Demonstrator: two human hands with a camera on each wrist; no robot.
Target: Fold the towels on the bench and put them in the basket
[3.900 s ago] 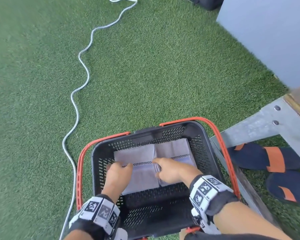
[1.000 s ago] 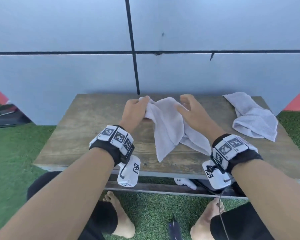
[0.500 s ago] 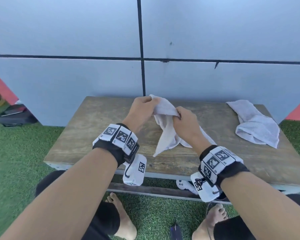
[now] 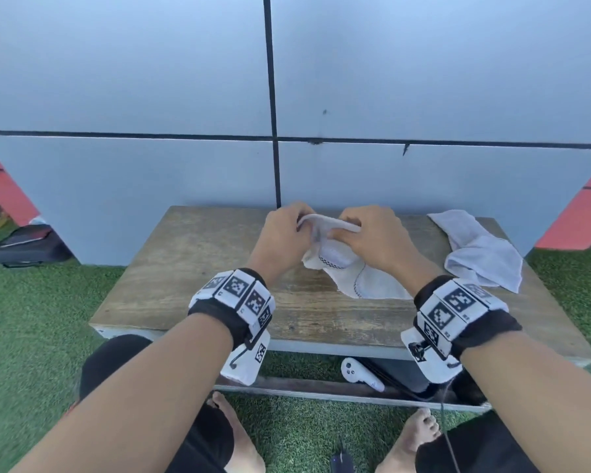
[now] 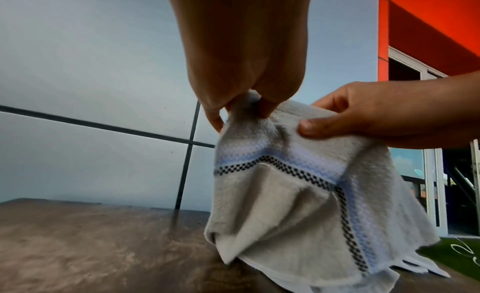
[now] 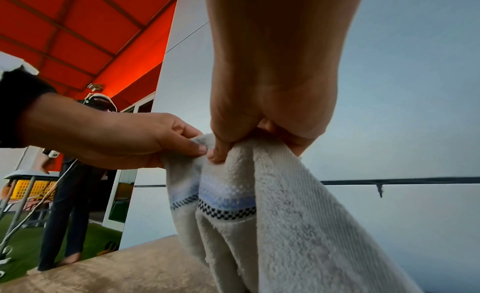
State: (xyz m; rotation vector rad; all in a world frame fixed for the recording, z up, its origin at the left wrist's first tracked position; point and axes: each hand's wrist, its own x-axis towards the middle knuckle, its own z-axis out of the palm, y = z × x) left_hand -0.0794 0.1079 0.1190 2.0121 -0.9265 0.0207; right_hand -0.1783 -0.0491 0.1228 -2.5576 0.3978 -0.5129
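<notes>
A pale grey towel (image 4: 362, 281) with a blue band and a black checked stripe hangs over the middle of the wooden bench (image 4: 191, 274). My left hand (image 4: 282, 233) pinches its top edge, and my right hand (image 4: 372, 233) pinches the same edge close beside it. In the left wrist view the towel (image 5: 285, 194) hangs crumpled from my left hand (image 5: 241, 108), its lower end lying on the bench. In the right wrist view my right hand (image 6: 259, 145) grips the bunched towel (image 6: 285, 225). A second towel (image 4: 478, 250) lies crumpled at the bench's far right. The basket is out of view.
A grey panelled wall (image 4: 185, 97) rises straight behind the bench. Green turf (image 4: 31, 319) surrounds it. A white controller (image 4: 359, 373) lies on the shelf under the bench, above my bare feet. A dark bag (image 4: 28, 245) sits on the ground at left. Another person (image 6: 78, 194) stands far off.
Earlier my hands were in the basket with folded towels. Over the last second both hands took the middle towel by its top edge and lifted it, and they now hold it close together.
</notes>
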